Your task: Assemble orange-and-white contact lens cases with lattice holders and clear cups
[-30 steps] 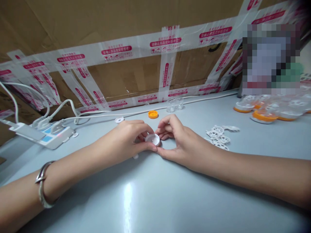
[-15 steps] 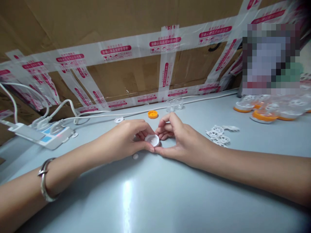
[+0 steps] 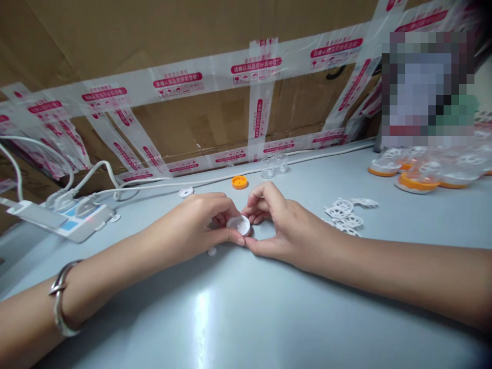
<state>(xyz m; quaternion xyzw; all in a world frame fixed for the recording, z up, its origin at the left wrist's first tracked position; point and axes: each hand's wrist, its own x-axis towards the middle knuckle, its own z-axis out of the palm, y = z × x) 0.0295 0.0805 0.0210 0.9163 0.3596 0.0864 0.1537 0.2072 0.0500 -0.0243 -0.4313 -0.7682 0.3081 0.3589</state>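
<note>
1. White, shallow and round, a cap sits in the pinch of the left hand, its fingers clamped on the rim and hiding the left edge.
2. The right hand curls at the cap's other side, thumb and fingertips bent towards each other; whether they grip it, I cannot tell.
3. Just nearer than the left fingers, a small white piece lies on the surface, too blurred to identify.
4. Beyond the fingers: an orange cap and faint, see-through cups.
5. Right of them, white spoked parts, partly behind the forearm.
6. Farthest right, orange-based containers, cut off by the frame.
</note>
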